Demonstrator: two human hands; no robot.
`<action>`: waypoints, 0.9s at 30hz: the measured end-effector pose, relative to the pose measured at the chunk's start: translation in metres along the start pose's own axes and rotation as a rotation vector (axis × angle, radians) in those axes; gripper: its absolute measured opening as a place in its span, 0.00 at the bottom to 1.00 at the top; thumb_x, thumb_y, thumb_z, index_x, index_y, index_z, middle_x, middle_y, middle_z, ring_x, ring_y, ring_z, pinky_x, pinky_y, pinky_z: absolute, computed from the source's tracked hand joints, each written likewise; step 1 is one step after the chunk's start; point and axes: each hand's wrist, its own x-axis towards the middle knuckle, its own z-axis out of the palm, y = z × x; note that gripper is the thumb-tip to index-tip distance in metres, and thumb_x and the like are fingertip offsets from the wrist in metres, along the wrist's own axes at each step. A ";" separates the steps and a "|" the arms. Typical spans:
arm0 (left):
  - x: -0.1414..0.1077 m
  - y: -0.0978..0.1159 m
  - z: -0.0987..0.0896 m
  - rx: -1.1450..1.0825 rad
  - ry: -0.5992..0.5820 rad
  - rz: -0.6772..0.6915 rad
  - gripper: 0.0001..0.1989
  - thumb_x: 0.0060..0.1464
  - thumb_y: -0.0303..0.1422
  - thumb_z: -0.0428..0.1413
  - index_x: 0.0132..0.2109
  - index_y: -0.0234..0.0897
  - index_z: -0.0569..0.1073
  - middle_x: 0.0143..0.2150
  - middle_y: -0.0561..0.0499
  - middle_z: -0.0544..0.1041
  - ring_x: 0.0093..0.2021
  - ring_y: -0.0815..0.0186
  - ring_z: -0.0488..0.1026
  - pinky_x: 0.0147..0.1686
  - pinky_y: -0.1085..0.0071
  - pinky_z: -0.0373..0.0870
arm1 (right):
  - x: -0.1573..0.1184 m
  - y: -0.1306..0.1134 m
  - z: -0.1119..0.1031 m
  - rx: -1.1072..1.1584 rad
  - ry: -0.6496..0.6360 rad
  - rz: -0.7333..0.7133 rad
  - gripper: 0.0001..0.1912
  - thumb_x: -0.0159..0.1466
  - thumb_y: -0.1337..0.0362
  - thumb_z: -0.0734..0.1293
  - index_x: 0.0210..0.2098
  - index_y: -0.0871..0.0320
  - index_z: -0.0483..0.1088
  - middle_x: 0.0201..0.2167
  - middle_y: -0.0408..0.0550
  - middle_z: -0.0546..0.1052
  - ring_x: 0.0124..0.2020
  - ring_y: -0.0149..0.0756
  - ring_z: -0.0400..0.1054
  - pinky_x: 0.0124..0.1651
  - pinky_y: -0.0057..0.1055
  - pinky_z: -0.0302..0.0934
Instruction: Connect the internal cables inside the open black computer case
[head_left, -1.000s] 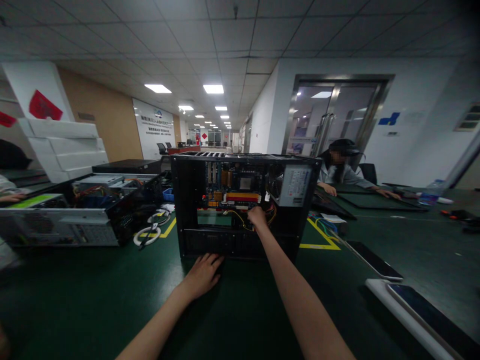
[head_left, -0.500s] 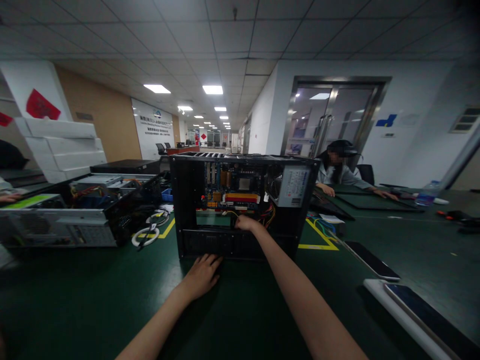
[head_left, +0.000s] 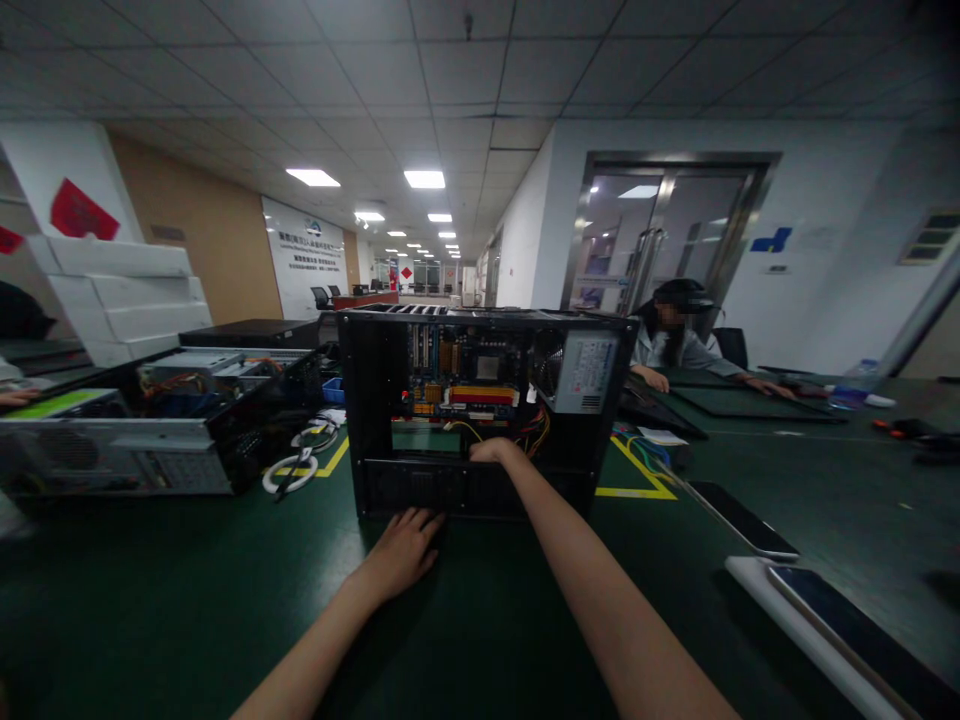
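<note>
A black computer case (head_left: pixel 412 488) stands in front of me with its side open. Inside it are a motherboard (head_left: pixel 491 368), a power supply (head_left: pixel 590 370) at the upper right and bundled coloured wires. My left hand (head_left: pixel 405 546) lies on the table with fingers stretched, their tips at the lower edge of the case. Through the opening reaches my right hand (head_left: pixel 489 452), its fingers curled just above the lower panel. The fingertips are hidden, so what they grip cannot be made out. A thin yellow wire (head_left: pixel 466 428) arches close above this hand.
Another opened computer case (head_left: pixel 150 440) lies at left, with a coiled white cable (head_left: pixel 291 474) beside it. At right are phones (head_left: pixel 739 518), cables and a water bottle (head_left: pixel 855 385). Across the table (head_left: pixel 225 590) a person (head_left: pixel 671 345) sits with hands near dark panels.
My right hand has sunk slightly lower inside the case, and its fingers are more hidden. My left hand stays in place.
</note>
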 end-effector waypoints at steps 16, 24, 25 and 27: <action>-0.001 0.001 -0.004 -0.010 -0.017 0.000 0.24 0.50 0.34 0.44 0.56 0.43 0.52 0.54 0.49 0.58 0.52 0.59 0.54 0.49 0.61 0.53 | 0.007 0.005 -0.002 0.103 -0.053 0.063 0.09 0.48 0.65 0.64 0.29 0.61 0.70 0.24 0.46 0.73 0.26 0.34 0.69 0.31 0.28 0.62; 0.000 0.001 -0.003 -0.007 -0.017 -0.004 0.24 0.50 0.34 0.44 0.55 0.42 0.52 0.54 0.48 0.59 0.53 0.59 0.54 0.49 0.61 0.52 | 0.008 0.004 -0.002 0.139 -0.098 0.042 0.09 0.48 0.67 0.63 0.28 0.64 0.70 0.23 0.47 0.73 0.24 0.34 0.69 0.29 0.28 0.62; 0.000 0.001 -0.003 -0.005 -0.018 -0.006 0.24 0.50 0.34 0.44 0.55 0.42 0.52 0.54 0.48 0.59 0.53 0.59 0.54 0.49 0.61 0.52 | 0.009 0.005 -0.001 0.146 -0.104 0.042 0.08 0.48 0.67 0.63 0.28 0.64 0.70 0.22 0.47 0.73 0.24 0.33 0.69 0.29 0.27 0.62; 0.000 0.002 -0.003 -0.004 -0.023 -0.012 0.24 0.50 0.34 0.44 0.55 0.43 0.52 0.54 0.48 0.58 0.53 0.59 0.54 0.49 0.60 0.52 | 0.009 0.006 0.000 0.152 -0.094 0.054 0.08 0.48 0.67 0.63 0.27 0.64 0.70 0.22 0.47 0.73 0.23 0.33 0.69 0.29 0.27 0.62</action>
